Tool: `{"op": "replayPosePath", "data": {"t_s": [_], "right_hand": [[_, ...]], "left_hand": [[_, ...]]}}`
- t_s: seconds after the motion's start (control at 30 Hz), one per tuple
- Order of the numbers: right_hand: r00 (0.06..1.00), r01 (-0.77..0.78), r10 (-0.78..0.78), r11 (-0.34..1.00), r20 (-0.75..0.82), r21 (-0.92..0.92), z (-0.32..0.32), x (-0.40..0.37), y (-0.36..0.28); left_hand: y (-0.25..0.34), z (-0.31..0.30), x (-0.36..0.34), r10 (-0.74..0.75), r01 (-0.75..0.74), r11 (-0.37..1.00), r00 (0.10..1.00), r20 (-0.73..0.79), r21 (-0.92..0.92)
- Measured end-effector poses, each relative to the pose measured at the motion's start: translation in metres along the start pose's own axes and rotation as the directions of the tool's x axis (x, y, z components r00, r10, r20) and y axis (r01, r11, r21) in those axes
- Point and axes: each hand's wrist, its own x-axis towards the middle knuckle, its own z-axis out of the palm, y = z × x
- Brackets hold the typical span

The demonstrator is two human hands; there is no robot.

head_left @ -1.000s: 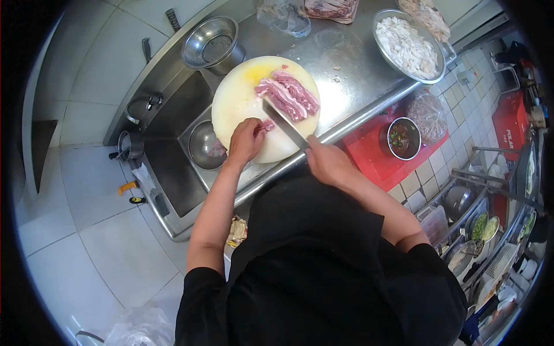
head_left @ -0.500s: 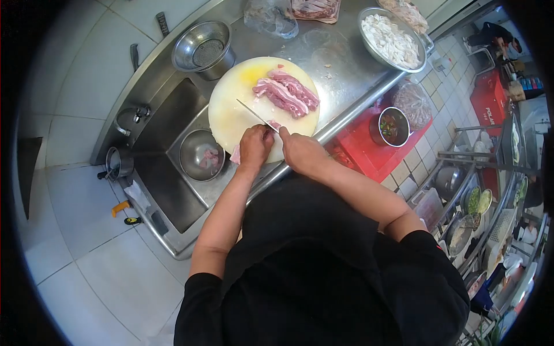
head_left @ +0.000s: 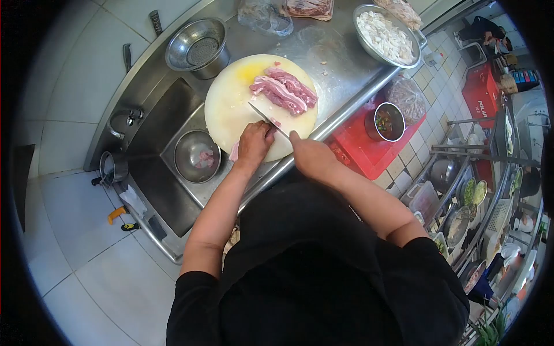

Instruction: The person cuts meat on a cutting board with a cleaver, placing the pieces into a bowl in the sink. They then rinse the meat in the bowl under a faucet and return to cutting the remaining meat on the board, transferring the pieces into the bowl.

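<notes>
My right hand (head_left: 313,154) is closed on the handle of a knife (head_left: 266,118), its blade pointing up and left over the round white cutting board (head_left: 222,109). Beside the blade, my left hand (head_left: 255,143) rests at the board's lower part with fingers curled; a small bit of meat shows by its fingertips, and what lies under them is hidden. Strips of raw meat (head_left: 283,92) lie on the board's upper right. Another pale piece of meat (head_left: 234,151) shows at the left hand's wrist. A steel bowl (head_left: 197,155) with small meat pieces sits left of the board.
A perforated steel pot (head_left: 199,49) stands behind the board, near the sink (head_left: 164,124). A large bowl of white pieces (head_left: 386,37) is at the counter's far right. Below the counter edge, a steel pot (head_left: 385,122) sits on a red surface (head_left: 360,151). Shelves stand at right.
My right hand and the knife have moved right and back toward me relative to the board. My left hand stays in nearly the same place. The whole view has shifted slightly.
</notes>
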Motion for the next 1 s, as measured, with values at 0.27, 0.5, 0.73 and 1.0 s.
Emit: {"op": "replayPosePath", "data": {"t_s": [0.27,0.5,0.73,1.0], "right_hand": [[0.998,0.010,-0.005,0.995,-0.056,0.098,0.019,0.035,0.005],[0.996,-0.071,0.066,0.995,0.060,0.075,0.007,-0.038,0.023],[0.999,-0.029,0.028,0.998,0.016,0.061,0.014,0.002,0.018],[0.996,-0.091,0.091,0.992,0.006,0.083,-0.002,-0.048,0.029]], "left_hand": [[-0.005,0.003,0.001,-0.028,0.027,1.000,0.999,-0.034,-0.007],[-0.008,0.006,0.002,-0.042,0.043,0.999,0.999,-0.025,0.016],[-0.010,0.010,-0.008,0.089,-0.091,0.996,0.991,-0.101,-0.016],[-0.006,-0.008,0.001,-0.144,0.142,0.989,0.989,0.028,0.039]]}}
